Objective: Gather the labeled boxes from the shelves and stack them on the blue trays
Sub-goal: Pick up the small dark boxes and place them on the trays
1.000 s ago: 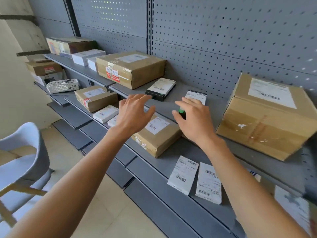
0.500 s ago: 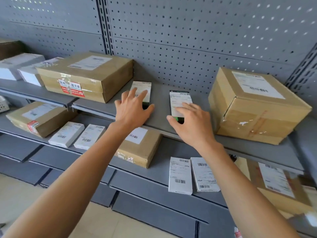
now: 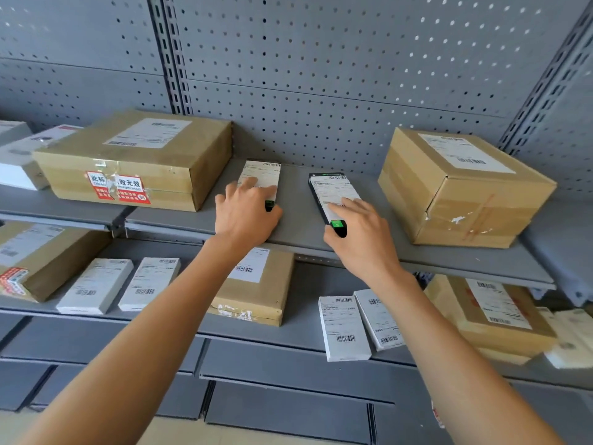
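Grey upper shelf (image 3: 298, 226) carries two slim black boxes. Left hand (image 3: 245, 213) lies fingers-spread on the left box (image 3: 263, 176); right hand (image 3: 362, 232), grip released, rests fingertips on the right box (image 3: 333, 191).

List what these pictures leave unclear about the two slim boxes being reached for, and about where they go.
- Head view: left hand covers the near half of the left slim box; grip unclear.
- Right hand lies over the right slim box; whether the fingers curl round it is hidden.
- Label print on both: too small to read.
- Blue trays: outside the frame.
- White box at far left: cut off by the edge.
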The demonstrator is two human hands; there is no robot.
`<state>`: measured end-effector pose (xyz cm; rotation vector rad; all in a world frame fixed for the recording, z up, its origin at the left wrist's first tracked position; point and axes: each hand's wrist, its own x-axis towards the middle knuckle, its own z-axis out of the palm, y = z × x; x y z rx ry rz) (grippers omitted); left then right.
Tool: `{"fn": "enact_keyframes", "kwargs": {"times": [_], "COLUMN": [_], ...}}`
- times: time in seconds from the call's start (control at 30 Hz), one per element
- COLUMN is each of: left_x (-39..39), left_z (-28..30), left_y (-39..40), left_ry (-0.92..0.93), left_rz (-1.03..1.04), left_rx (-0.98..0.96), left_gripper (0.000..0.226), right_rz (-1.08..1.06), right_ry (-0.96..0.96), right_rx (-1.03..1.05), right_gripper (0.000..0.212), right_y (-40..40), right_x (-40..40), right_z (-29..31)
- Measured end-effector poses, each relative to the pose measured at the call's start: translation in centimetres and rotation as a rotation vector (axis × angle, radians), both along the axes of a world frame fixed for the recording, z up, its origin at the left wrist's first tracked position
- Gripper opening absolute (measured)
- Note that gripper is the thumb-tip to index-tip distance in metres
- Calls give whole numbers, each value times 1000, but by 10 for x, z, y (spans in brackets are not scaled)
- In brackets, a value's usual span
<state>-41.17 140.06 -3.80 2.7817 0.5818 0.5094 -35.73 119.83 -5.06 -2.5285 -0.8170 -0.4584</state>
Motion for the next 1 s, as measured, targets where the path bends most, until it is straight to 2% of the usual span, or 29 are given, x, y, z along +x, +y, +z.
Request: {"fn": "enact_keyframes", "kwargs": {"times": [0.13, 0.33, 0.5, 0.73, 1.0], "left_x": [-2, -7, -11, -11, -14], "left_z": [0, 6, 23, 51, 64], "left_y": [6, 12, 5, -43, -144], "left_ry": [-30, -153, -238, -368, -458], "left_rz": [-34, -80, -94, -211, -400], "left_rx": [-72, -99, -75, -17, -4], "left_gripper": [44, 44, 42, 40, 37], "right_rz": [-19, 17, 12, -12, -121], "right_ry": [-42, -145, -274, -278, -344], "right_rx": [36, 95, 166, 195, 260], "right_gripper": [25, 37, 28, 25, 23], "right_y": [6, 14, 1, -54, -163], "right_x": [-3, -6, -18, -29, -65], "right_z": [3, 24, 55, 82, 96]}}
